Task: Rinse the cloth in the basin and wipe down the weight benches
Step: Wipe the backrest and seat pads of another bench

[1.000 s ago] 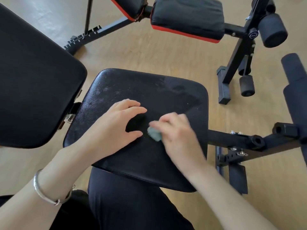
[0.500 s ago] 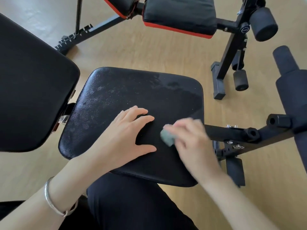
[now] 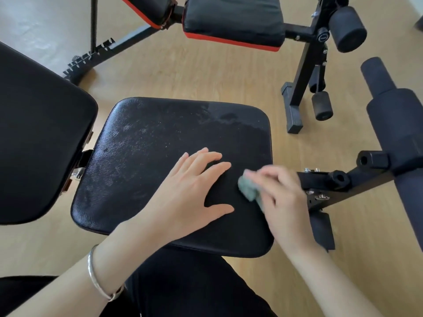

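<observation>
Directly below the camera, the black seat pad [image 3: 160, 156] of a weight bench fills the centre. The left hand [image 3: 190, 195] lies flat on it, fingers straight and spread, holding nothing. At its 3 o'clock, near the pad's right edge, the blurred right hand [image 3: 281, 197] curls its fingers round a small grey-green cloth [image 3: 248, 187] pressed to the pad. The backrest [image 3: 41, 138] sits at 9 o'clock. A second bench [image 3: 233, 19], red-trimmed, stands at 12 o'clock.

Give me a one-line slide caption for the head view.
Right hand wipes the black bench seat with a green cloth; left hand rests flat on it.
</observation>
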